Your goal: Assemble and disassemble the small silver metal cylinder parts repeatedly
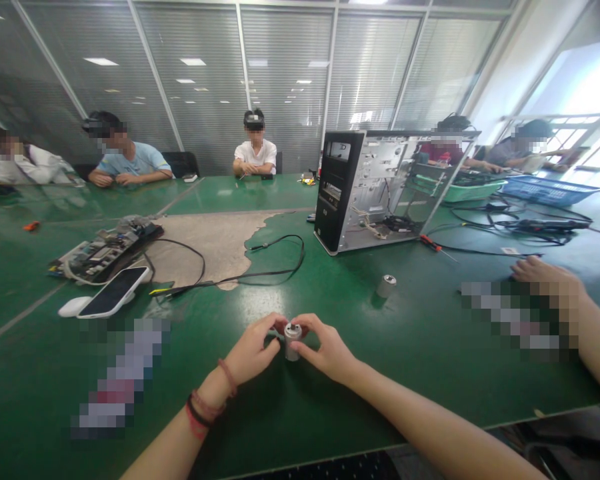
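A small silver metal cylinder (293, 350) stands upright on the green table in front of me, with dark terminal-like bits on its top. My right hand (327, 343) grips it from the right, thumb against its side and index finger by the upper rim. From the left, my left hand (253, 347) curls its fingertips to the top of the same cylinder, its thumb bent close to the side. A second silver cylinder (387, 286) stands farther off to the right, apart from both hands.
An open computer case (340, 193) stands ahead right, a red screwdriver (431, 243) beside it. Left lie a phone (115, 291), a circuit board assembly (107, 250) and a black cable (280, 270). Another person's hand (545, 277) rests at right. Baskets (555, 191) and several seated people are beyond.
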Demonstrator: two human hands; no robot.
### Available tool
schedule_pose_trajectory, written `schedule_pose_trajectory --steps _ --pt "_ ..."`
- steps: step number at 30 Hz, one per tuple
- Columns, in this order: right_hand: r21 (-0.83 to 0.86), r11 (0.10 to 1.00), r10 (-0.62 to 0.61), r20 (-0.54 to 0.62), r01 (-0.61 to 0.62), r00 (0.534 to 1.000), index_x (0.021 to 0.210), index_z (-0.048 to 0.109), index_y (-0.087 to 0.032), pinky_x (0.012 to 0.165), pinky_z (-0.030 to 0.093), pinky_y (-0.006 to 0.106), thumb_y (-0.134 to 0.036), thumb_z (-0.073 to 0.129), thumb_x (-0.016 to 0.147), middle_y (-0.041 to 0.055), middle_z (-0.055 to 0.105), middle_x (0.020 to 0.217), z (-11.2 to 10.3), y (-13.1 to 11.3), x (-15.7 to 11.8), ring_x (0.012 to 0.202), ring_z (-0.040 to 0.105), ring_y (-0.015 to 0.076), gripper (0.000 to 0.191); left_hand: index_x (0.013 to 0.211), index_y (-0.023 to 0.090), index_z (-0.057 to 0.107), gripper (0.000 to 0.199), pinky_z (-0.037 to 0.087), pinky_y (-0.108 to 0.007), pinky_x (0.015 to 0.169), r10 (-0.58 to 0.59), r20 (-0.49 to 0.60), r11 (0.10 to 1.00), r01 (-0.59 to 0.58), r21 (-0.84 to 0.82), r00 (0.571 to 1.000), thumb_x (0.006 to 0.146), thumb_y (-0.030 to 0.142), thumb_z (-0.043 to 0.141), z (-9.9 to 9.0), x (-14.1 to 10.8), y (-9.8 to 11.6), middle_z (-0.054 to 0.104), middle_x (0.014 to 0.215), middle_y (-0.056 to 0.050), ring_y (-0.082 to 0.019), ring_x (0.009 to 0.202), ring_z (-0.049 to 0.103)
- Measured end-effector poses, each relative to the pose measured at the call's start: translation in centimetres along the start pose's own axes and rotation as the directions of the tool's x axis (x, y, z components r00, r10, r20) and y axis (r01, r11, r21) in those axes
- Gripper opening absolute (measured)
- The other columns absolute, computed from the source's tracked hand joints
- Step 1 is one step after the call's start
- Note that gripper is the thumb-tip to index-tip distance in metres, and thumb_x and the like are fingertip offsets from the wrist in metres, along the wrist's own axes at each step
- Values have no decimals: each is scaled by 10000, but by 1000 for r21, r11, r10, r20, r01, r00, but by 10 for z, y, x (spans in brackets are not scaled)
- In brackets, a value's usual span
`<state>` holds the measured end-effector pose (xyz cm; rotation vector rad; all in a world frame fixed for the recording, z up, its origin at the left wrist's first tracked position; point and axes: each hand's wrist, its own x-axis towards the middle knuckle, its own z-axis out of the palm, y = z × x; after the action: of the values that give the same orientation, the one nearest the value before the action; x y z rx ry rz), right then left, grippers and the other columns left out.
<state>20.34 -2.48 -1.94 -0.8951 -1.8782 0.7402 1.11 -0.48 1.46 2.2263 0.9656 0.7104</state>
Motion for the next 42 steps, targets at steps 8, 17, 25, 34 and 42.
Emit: schedule_pose_trajectory --steps 8,17,25,34,42 --pt "-152 984 -89 18 91 996 1085 517 -215 783 487 292 -272 590 817 58 652 968 -2 3 1 871 621 177 284 1094 197 495 406 451 -285 863 -5 -7 999 5 -49 1000 704 124 576 1 -2 5 627 985 -20 -173 921 593" --pt "-114 987 -105 41 109 994 1104 536 -251 838 473 350 -284 597 811 64 655 1028 -2 7 1 946 620 211 301 1159 190 486 464 467 -303 862 -52 19 998 53 -27 998 711 151 600 6 -1 1 640 1019 -39 -190 931 611" --pt "-142 987 -82 -10 80 997 1112 532 -240 838 484 364 -295 655 761 72 651 1038 1 12 -1 955 621 218 376 1191 199 464 468 457 -304 891 -24 19 998 25 -65 1000 742 154 588 8 -2 -1 627 1077 -43 -189 987 598" --pt "-141 983 -118 -24 114 993 1129 533 -252 893 469 373 -272 626 788 75 653 1082 4 12 -1 1011 614 217 354 1149 207 476 432 463 -312 889 7 -32 999 -9 -46 999 736 99 541 6 -2 5 615 1091 -43 -193 998 594" --pt "-147 976 -167 -50 158 985 1120 528 -252 891 455 391 -240 612 788 78 645 1068 3 7 0 1011 596 223 344 1153 207 475 447 461 -374 932 14 -87 998 -9 56 996 723 110 551 8 -3 1 603 1150 -72 -223 1056 581"
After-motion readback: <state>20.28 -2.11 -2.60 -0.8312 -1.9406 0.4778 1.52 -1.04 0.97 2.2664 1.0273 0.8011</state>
